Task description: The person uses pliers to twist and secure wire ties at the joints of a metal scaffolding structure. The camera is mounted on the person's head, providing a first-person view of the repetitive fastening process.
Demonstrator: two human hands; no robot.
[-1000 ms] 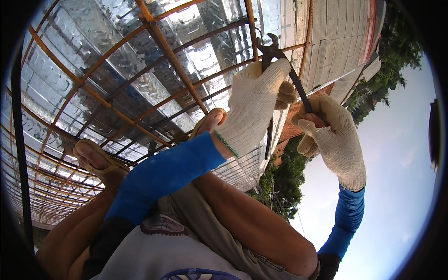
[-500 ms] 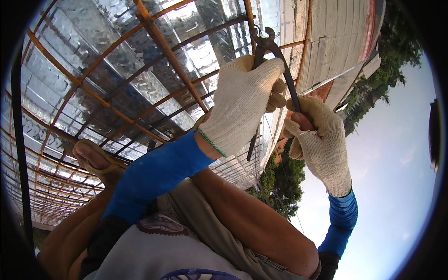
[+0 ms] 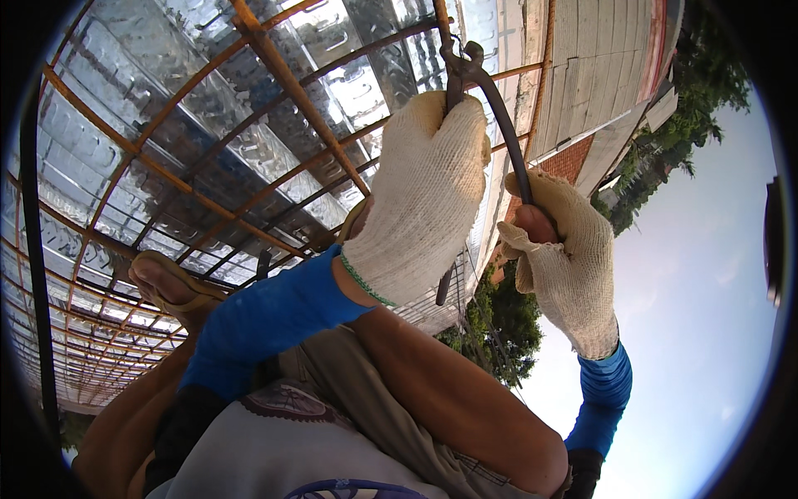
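A pair of dark steel end-cutting pincers [image 3: 502,118] is held between my two gloved hands, its jaws up against an upright rusty rebar [image 3: 445,25]. My left hand [image 3: 426,195], in a cream knit glove, is closed round one handle, and that handle's tip pokes out below the glove. The other, curved handle runs down into my right hand [image 3: 569,262], whose fingers are wrapped round it; a bare thumb shows through the glove. A thin wire seems to be at the jaws, but it is too small to tell for sure.
A grid of rusty rebar [image 3: 291,79] lies over shiny corrugated metal decking [image 3: 345,41]. My sandalled foot [image 3: 162,279] rests on the bars. Grey boards [image 3: 594,66] stand at the upper right, with trees [image 3: 499,320] and open sky beyond the edge.
The pincers' jaws have moved up and slightly left, against the rebar. My left hand has shifted up and left with them, its fingertips now hidden; my right hand has barely moved.
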